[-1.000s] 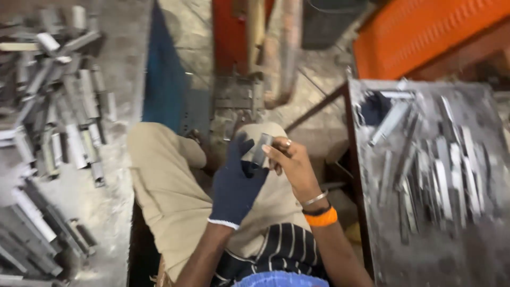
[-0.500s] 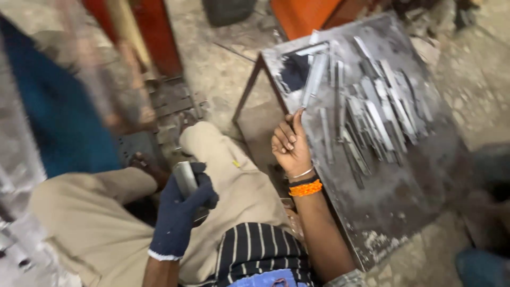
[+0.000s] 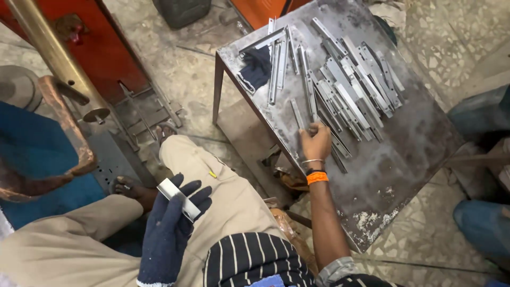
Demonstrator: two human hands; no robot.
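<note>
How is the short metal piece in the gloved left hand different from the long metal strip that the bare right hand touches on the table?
The short flat metal piece is wide and stubby; the long thin metal strip is narrow and much longer. The piece is held in the air over the lap by the gloved left hand; the strip lies flat on the grey metal table under the fingertips of the bare right hand. Both are pale grey, straight metal.

soft, even daylight fills the scene, with only faint shadows under the grey steel table (image 3: pixel 425 133). its scattered flat metal strips (image 3: pixel 345 90) catch mild glare. edges look slightly stretched, perhaps from a wide lens, and the brass-coloured pipe (image 3: pixel 48 48) is blurred.
</note>
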